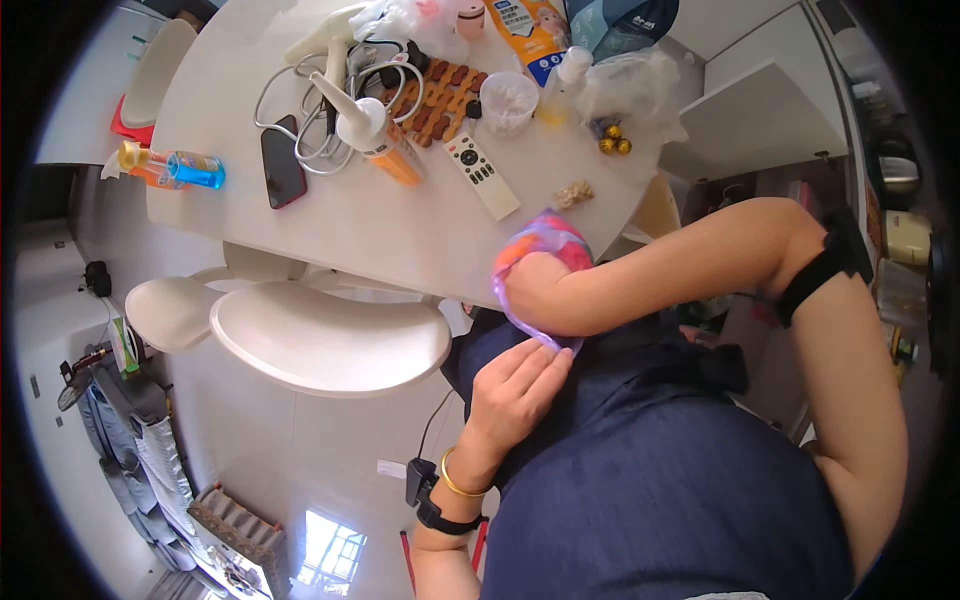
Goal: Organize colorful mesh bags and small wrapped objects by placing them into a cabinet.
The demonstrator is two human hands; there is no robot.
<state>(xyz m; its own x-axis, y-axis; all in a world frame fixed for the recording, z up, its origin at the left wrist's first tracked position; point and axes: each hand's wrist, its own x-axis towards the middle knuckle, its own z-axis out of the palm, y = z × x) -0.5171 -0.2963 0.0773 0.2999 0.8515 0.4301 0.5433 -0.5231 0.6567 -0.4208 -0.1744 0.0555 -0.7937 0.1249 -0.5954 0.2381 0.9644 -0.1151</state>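
A translucent purple plastic bag (559,229) with red and orange contents is at the table's near edge. My left hand (521,386) pinches the near rim of this bag between thumb and fingers. Down inside its mouth goes my right hand (538,292), bent at the wrist. The fingers of that hand are hidden, so their grip does not show. Just beyond the bag lies a small heap of beige pieces (574,195), perhaps nuts. Several gold-wrapped balls (615,141) sit farther right, beside a crumpled clear plastic bag (634,94).
On the white table (352,225) lie a remote control (484,176), a smartphone (283,161), an orange pump bottle (390,150) and a round plastic tub (508,105). A brown trivet (442,97) lies behind. White chairs (330,337) stand at left; a cabinet door (765,120) hangs open at right.
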